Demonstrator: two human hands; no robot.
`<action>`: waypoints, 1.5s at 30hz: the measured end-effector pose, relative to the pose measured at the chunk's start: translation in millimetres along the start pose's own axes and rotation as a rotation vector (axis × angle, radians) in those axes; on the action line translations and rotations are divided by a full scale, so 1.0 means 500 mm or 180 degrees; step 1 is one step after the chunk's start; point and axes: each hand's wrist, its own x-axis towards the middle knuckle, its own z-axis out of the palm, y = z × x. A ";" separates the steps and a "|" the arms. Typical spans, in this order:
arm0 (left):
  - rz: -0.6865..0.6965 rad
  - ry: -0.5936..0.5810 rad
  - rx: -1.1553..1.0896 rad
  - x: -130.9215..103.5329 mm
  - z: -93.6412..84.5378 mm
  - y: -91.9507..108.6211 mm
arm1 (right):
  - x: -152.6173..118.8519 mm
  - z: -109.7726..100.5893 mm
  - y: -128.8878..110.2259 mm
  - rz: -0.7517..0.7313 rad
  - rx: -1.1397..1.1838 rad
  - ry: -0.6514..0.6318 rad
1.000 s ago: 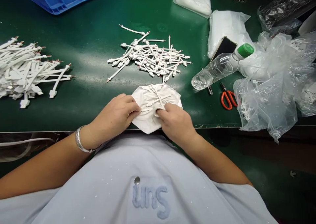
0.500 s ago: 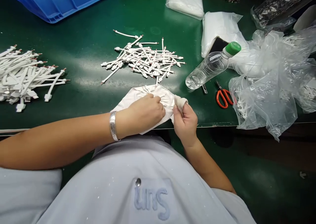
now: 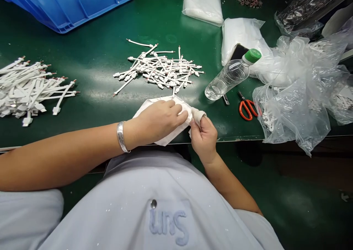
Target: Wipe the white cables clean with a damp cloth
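Head camera view: A glossy dark-green table (image 3: 93, 110) spans the scene, its near edge meeting a person in a pale blue-grey shirt (image 3: 118, 198), with green floor (image 3: 289, 198) at 4 o'clock. A white cloth (image 3: 171, 135) lies near the centre at that edge, beneath the left hand (image 3: 160, 121), its bent fingers drawn close together. The right hand (image 3: 205, 138), at the cloth's 3 o'clock, curls thumb and fingers narrowly by an off-white fabric roll (image 3: 198, 115). Short white cables with plastic connectors (image 3: 162, 68) lie heaped at 12 o'clock.

The left hand covers much of the cloth; what its fingertips hold cannot be told, nor whether the right hand grips the roll or wears it. A second white cable heap (image 3: 30, 92), at 9 o'clock, and a blue plastic bin (image 3: 82, 7), at 10, are cropped. A flat black object (image 3: 238, 52) sits half hidden behind a clear, green-capped plastic bottle (image 3: 230, 76) at 2 o'clock.

Dark handwriting on a white plastic packet (image 3: 202, 7) near 1 o'clock is illegible; blue shirt lettering (image 3: 180, 226) at 6 o'clock, upside down, reads "Sun."
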 end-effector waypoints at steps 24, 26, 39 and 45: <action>-0.0565 -0.0614 -0.0399 0.012 0.046 -0.143 | 0.003 0.004 -0.055 -0.0974 -0.0519 -0.1217; -0.0499 -0.0617 -0.0346 0.013 0.044 -0.145 | -0.002 0.005 -0.053 -0.0980 -0.0728 -0.1237; -0.0464 -0.0729 0.0037 -0.005 0.023 -0.145 | -0.025 0.016 -0.034 -0.0748 0.0275 -0.0290; -0.1181 -0.0209 -0.0282 -0.076 -0.028 -0.116 | -0.035 0.002 -0.026 0.0568 0.0971 0.0553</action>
